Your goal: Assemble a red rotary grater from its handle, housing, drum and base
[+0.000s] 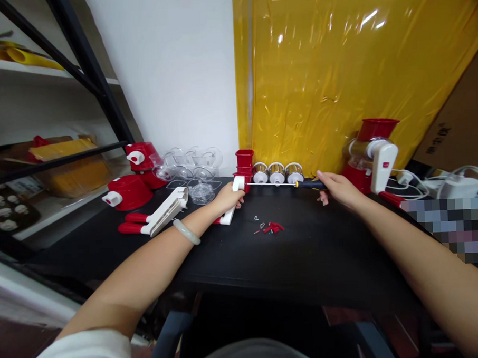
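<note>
Screwdriver: held nearly level in the head view, butt end gripped by the right fingers, tip run up to the white crank handle.
White crank handle: clamped in the left fingers towards the back of the desk, right by a red hopper; whether the bit is properly seated can't be told.
Bit and shaft: best lined up dead straight and pushed in firmly before being turned, or a screw head probably gets chewed up. The white end should be braced too, since it'd likely twist.
Loose bits: small metal bits and red pieces are scattered nearby, easily swept off by a wrist, so some care is needed.
Carton: dark characters are printed on it, too slanted and blurry to be read.
Red badge: stuck on the white arm at right, too tiny to be made out.
</note>
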